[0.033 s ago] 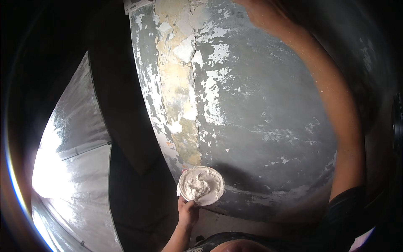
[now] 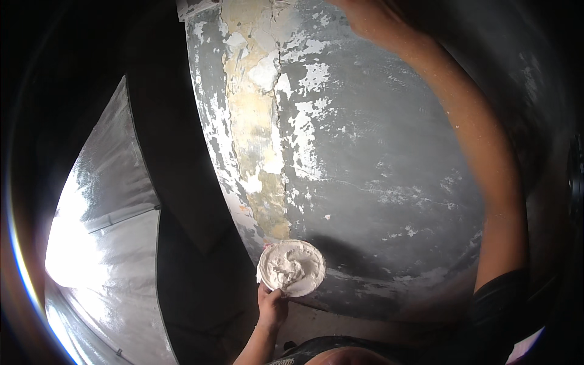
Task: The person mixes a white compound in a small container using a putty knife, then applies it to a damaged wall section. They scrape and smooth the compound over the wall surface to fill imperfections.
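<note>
My left hand grips the rim of a round tub of white filler paste, thumb over the near edge. The paste is thick, heaped and swirled inside, with smears on the rim. The tub is held in front of the lower part of a grey wall. My right arm reaches up along the right side, and my right hand is at the top edge near the wall. Its fingers are cut off by the picture edge, so whatever it holds is hidden.
A yellowish bare strip with a jagged crack runs down the wall's left part, with white patches beside it. To the left stands a brightly lit, silvery umbrella-like panel. Dark space lies between it and the wall's edge.
My right hand has shifted slightly to the left along the top edge. The wall also sits a little farther left in view. The tub has hardly moved.
</note>
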The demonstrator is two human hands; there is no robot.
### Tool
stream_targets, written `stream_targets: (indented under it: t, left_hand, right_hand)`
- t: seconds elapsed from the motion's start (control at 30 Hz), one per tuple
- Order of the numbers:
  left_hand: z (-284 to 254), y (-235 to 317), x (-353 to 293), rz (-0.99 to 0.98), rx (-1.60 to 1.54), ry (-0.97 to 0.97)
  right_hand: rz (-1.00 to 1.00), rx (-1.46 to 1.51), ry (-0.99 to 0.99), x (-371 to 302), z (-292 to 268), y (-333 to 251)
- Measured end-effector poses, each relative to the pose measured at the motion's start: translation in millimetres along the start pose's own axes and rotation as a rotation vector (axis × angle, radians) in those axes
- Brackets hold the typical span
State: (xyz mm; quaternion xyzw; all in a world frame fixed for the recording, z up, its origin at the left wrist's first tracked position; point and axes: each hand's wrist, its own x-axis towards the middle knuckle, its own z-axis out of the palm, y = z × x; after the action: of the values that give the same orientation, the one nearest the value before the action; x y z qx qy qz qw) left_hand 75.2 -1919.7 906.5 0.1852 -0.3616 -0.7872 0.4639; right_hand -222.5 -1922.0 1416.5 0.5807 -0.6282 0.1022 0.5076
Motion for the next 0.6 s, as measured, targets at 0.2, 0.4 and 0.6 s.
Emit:
stream_targets:
  t: [0.2,0.4,0.6]
  left_hand:
    - [-7.8,-23.2,7.9,-0.020,-0.021,-0.007]
    - [-10.1,-8.0,-2.1,-0.024,-0.057,0.001]
    - [-2.7,-7.2,12.8,0.024,-0.031,-0.035]
  right_hand:
    - [0.134,0.043,0.237,13.8,61.2,-14.4]
    - [0.199,0.146,0.004,-41.7,12.4,18.0]
    - [-0.131,-0.159,0.375,-8.6,15.1,15.3]
